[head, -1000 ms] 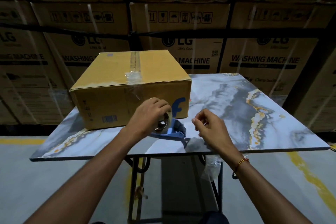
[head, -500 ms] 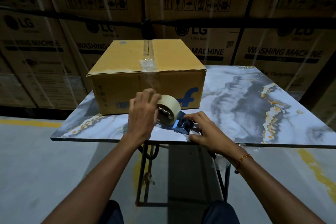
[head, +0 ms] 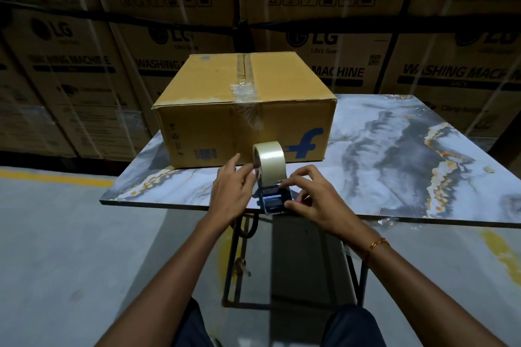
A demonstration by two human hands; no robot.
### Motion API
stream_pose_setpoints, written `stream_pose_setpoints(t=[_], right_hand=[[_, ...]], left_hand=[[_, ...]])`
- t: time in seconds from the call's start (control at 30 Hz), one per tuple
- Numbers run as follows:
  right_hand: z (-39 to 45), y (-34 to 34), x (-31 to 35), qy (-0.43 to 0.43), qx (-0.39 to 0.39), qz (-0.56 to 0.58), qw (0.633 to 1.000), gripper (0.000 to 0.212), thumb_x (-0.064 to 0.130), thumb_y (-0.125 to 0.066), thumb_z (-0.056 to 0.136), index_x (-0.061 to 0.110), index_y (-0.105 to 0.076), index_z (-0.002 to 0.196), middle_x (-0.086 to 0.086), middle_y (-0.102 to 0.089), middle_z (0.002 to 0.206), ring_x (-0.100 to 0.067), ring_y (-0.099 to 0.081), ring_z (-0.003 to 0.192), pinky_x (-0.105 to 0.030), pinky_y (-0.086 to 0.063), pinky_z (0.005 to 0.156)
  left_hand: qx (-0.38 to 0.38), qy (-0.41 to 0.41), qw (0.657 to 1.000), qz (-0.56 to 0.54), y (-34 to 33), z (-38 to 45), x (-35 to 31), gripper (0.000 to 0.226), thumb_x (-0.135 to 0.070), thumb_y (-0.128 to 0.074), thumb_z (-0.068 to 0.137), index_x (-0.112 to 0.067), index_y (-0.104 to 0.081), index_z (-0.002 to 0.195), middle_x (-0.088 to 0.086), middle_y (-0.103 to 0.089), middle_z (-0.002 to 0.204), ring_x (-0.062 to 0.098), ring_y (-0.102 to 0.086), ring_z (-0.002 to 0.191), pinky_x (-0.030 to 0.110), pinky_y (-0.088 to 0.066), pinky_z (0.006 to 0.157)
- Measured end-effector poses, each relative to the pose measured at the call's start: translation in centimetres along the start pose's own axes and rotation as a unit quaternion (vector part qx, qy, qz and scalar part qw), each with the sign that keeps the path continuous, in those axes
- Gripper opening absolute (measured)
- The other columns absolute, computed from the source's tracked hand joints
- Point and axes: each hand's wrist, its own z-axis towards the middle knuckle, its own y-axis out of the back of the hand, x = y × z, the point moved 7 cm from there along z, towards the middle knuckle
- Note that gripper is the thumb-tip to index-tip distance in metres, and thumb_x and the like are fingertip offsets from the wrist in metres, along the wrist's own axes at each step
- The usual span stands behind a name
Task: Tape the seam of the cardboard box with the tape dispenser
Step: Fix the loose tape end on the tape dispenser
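A closed brown cardboard box (head: 214,93) with a blue "f" logo stands at the table's far left. Clear tape (head: 244,93) covers the near part of its top seam and runs down the front face. In front of the box, at the table's near edge, stands a blue tape dispenser (head: 273,200) with a roll of pale tape (head: 270,162) upright on it. My left hand (head: 232,191) touches the roll's left side with thumb and fingertips. My right hand (head: 313,196) grips the dispenser's blue body from the right.
The marble-patterned tabletop (head: 394,155) stretches to the right of the box on a dark metal frame (head: 239,262). A wall of large strapped washing machine cartons (head: 352,36) rises behind it. The grey floor has yellow lines (head: 56,179).
The dispenser has been stood upright and turned so the roll faces me. My right hand moved from its handle end onto its body. My left hand slid off the top of the roll to its side.
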Motion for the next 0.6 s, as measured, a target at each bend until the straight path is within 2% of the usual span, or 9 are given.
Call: stream_pose_setpoints(t=[0.1, 0.2, 0.3, 0.4, 0.6], right_hand=[[0.1, -0.8, 1.0, 0.019, -0.017, -0.044, 0.999, 0.023, 0.029, -0.073, 0.090, 0.031, -0.068, 0.112, 0.007, -0.042, 0.123, -0.010, -0.060, 0.082, -0.029, -0.058, 0.079], [0.2, -0.9, 1.8, 0.035, -0.046, -0.091, 0.994, 0.019, 0.032, -0.073, 0.089, 0.031, -0.070, 0.108, 0.005, -0.043, 0.124, -0.011, -0.054, 0.089, -0.035, -0.056, 0.078], [0.2, -1.0, 2.4, 0.039, -0.057, -0.120, 0.990, 0.018, 0.030, -0.074, 0.089, 0.028, -0.072, 0.106, 0.003, -0.045, 0.124, -0.010, -0.051, 0.089, -0.032, -0.055, 0.075], [0.1, -1.2, 2.8, 0.037, -0.067, -0.147, 0.986, 0.017, 0.028, -0.073, 0.090, 0.023, -0.072, 0.105, 0.001, -0.048, 0.121, -0.009, -0.046, 0.088, -0.026, -0.047, 0.068], [0.5, -1.4, 3.1, 0.027, -0.073, -0.139, 0.987, 0.006, 0.023, -0.068, 0.093, 0.017, -0.068, 0.096, 0.003, -0.049, 0.109, -0.013, -0.049, 0.086, -0.032, -0.049, 0.066]], left_hand=[[0.037, -0.016, 0.999, 0.021, 0.1, 0.8, 0.4, 0.041, -0.042, -0.045, 0.101, -0.024, -0.061, 0.134, 0.003, -0.035, 0.159, 0.024, -0.028, 0.145, 0.052, -0.032, 0.114], [0.068, -0.036, 0.996, 0.035, -0.2, 1.0, 0.6, 0.036, -0.036, -0.047, 0.101, -0.028, -0.061, 0.132, 0.001, -0.044, 0.150, 0.024, -0.037, 0.137, 0.052, -0.037, 0.109], [0.098, -0.060, 0.991, 0.075, -1.2, 1.1, 0.6, 0.036, -0.022, -0.046, 0.099, -0.025, -0.061, 0.132, -0.002, -0.045, 0.149, 0.025, -0.040, 0.133, 0.052, -0.036, 0.108], [0.113, -0.083, 0.984, 0.108, -1.7, 1.2, 0.6, 0.042, -0.014, -0.045, 0.097, -0.024, -0.059, 0.135, -0.003, -0.041, 0.154, 0.025, -0.037, 0.136, 0.052, -0.033, 0.111], [0.106, -0.102, 0.978, 0.147, -2.1, 0.7, 0.7, 0.037, -0.022, -0.044, 0.098, -0.024, -0.059, 0.131, -0.002, -0.046, 0.152, 0.023, -0.038, 0.139, 0.051, -0.029, 0.115]])
